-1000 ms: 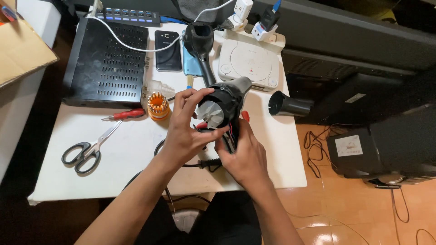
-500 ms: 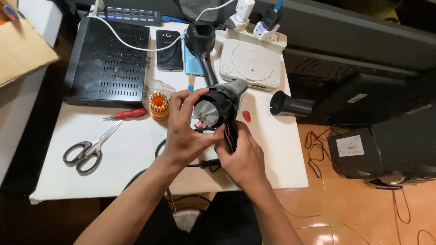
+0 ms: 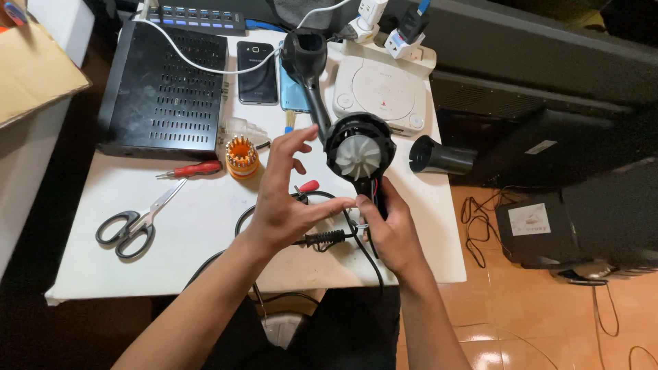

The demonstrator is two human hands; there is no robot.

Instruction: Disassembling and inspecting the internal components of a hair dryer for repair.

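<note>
A small white table (image 3: 103, 274) was set on a glossy orange-brown tiled floor (image 3: 548, 322), on which loose black cables (image 3: 480, 212) were strewn. Dark furniture (image 3: 548, 89) was seen behind and right of the table, with a black box (image 3: 582, 226) placed on the floor beside it. A brown cardboard box (image 3: 31, 68) was lit at the left edge. The tiles were brightened by reflected light.

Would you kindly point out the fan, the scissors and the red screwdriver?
fan (image 3: 357, 156): head view, on the white impeller hub.
scissors (image 3: 127, 227): head view, on the black handle loops.
red screwdriver (image 3: 199, 168): head view, on the red handle.
</note>
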